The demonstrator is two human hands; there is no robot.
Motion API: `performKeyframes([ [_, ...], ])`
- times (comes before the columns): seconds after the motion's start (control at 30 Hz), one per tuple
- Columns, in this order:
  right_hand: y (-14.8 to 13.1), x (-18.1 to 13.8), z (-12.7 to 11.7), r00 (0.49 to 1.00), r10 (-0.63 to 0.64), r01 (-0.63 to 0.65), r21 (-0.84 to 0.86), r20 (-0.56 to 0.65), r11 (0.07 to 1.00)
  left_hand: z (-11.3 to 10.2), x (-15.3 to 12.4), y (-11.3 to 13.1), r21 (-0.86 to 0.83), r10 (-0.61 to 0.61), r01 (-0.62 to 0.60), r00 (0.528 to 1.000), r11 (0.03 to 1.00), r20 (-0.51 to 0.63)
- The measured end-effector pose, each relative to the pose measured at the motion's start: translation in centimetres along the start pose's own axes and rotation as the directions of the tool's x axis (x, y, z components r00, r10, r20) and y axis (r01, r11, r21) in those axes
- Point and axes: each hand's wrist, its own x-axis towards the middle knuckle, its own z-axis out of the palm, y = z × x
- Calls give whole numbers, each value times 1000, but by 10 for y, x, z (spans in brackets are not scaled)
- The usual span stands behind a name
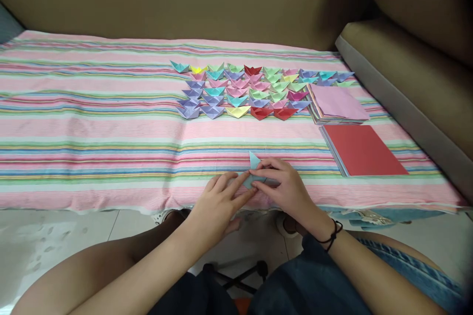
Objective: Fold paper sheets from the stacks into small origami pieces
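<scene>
A small folded piece of light blue paper (253,159) lies near the front edge of the striped cloth, with one pointed corner sticking up. My left hand (219,200) rests across its left side, fingers stretched and spread, index and middle fingertips pressing on the paper. The left thumb hangs free below. From the right, my right hand (287,185) pinches the paper between thumb and fingers; a dark cord is around that wrist. Both hands' fingertips meet at the middle of the paper and cover much of it, so its full shape is hidden.
Rows of folded paper boats (237,112) in many colours stand farther back on the striped cloth (92,133). To the right lie a stack of paper topped with pink (342,103) and another topped with red (365,150). Brown cushions (406,69) border the right side.
</scene>
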Motion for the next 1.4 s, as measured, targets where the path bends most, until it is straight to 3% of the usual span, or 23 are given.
performKeyframes([
  [0.17,-1,0,-1,1000,5,-4,-35,17,999,3,1,8,68,-35,36,999,997,-13],
  [0.37,-2,2,-3,999,22,-21,-30,43,999,17,0,27,251,-144,161,986,954,-85],
  [0.5,1,3,-7,999,41,-42,62,19,997,18,-2,30,267,-169,181,983,946,-66],
  [0.6,2,3,-12,994,105,-104,18,-32,994,15,-3,28,233,-163,167,986,958,-39],
  [0.7,2,3,-13,992,125,-125,-32,-17,992,9,-3,26,174,-137,145,989,974,-54],
  [0.83,0,7,-12,984,175,-176,116,21,978,-1,1,18,38,-137,145,978,989,-158],
  [1.0,-5,9,-13,978,191,-207,298,84,932,-5,17,-1,-230,-289,235,927,944,-238],
  [1.07,-6,8,-14,979,184,-203,344,89,917,-4,24,-6,-312,-311,231,920,922,-240],
  [1.2,-7,6,-15,980,186,-198,419,68,886,-8,28,-7,-440,-239,139,954,887,-181],
  [1.3,-6,6,-17,974,223,-214,484,39,849,-15,26,-6,-570,-193,73,969,818,-153],
  [1.4,-6,7,-20,967,246,-240,553,65,798,-19,27,-7,-716,-262,75,953,694,-154],
])
